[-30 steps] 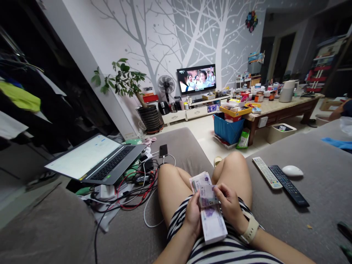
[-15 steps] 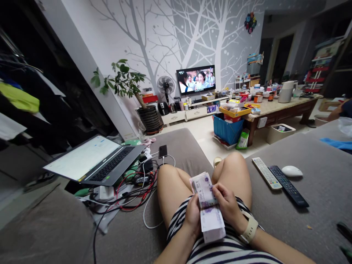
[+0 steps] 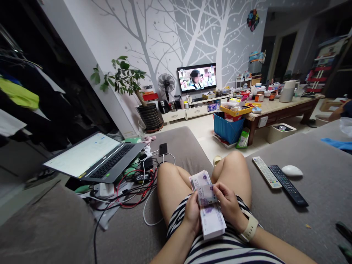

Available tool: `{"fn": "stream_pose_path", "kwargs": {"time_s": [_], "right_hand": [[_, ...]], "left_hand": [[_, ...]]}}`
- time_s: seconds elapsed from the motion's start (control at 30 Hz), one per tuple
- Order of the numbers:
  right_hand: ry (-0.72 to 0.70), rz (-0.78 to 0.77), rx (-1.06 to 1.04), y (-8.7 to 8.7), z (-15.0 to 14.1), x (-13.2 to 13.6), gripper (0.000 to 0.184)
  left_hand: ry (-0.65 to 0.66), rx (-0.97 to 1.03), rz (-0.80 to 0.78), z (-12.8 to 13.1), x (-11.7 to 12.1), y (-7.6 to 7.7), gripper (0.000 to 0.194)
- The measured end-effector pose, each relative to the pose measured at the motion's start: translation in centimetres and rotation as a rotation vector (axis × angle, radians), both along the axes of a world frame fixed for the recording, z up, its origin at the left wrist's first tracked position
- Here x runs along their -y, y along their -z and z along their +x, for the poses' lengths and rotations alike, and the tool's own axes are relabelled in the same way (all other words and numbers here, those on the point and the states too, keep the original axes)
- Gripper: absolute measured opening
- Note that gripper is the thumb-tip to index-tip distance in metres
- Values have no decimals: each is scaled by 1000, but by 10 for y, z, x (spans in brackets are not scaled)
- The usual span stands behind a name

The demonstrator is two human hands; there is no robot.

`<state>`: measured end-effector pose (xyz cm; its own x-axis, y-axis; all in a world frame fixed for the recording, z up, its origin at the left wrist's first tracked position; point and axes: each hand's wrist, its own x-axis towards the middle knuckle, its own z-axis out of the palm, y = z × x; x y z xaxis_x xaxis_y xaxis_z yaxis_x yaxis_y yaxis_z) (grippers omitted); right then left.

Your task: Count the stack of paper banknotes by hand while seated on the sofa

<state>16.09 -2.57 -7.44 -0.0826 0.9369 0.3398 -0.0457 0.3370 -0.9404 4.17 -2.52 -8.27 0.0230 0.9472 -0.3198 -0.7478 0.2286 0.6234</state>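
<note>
Paper money is soft, light and bendy, so the notes [image 3: 210, 216] slip easily and are best held around the middle of the pile, as they are now, over the lap between the knees. To the left sits a laptop [image 3: 96, 157] by some wires [image 3: 132, 187], then the left hand [image 3: 192, 214] curls under the pile and grips its side. Next the right hand [image 3: 228, 205] pinches the top note with bent fingers, and two remotes [image 3: 277, 179] lie on the sofa [image 3: 316, 190] to the right.
</note>
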Motion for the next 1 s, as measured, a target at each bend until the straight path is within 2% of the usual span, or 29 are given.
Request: {"fn": "stream_pose_path", "kwargs": {"time_s": [0.23,0.57,0.83,1.0], "right_hand": [[0,6,3,0,0,2,31],[4,19,40,0,0,3,33],[-30,-8,9,2,2,3,42],[106,-72,13,9,3,-8,34]], "left_hand": [[21,15,7,0,0,-3,26],[51,6,-31,4,7,-20,24],[46,28,-46,3,8,-18,26],[73,5,-35,0,6,-16,25]]}}
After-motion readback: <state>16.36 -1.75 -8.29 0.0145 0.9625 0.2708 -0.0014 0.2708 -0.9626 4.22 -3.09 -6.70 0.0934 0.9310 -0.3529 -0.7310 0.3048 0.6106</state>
